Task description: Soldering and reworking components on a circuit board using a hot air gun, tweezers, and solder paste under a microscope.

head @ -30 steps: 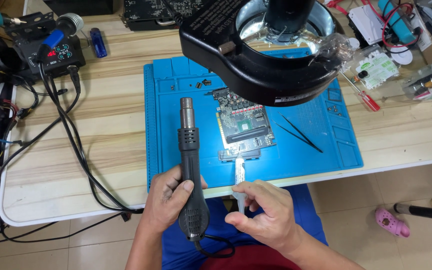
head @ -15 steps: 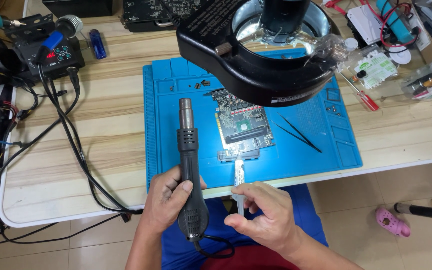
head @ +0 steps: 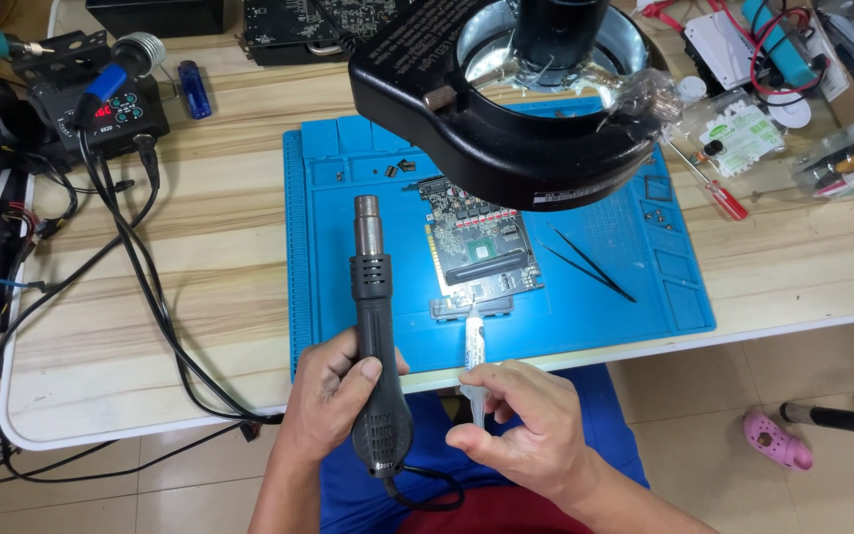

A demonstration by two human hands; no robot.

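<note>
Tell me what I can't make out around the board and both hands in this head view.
- Green circuit board: its far end is hidden under the black ring magnifier lamp.
- White syringe tube: its rear is wrapped by the right hand; the tip contact is too small to judge.
- Black hot-air gun: the left hand covers its grip.

A pale wooden table (head: 200,287) with a white edge stood on a floor (head: 763,376) of light beige tiles; a blue mat (head: 585,331) covered its middle; a pink shoe (head: 776,441) lay below; light was even.
</note>
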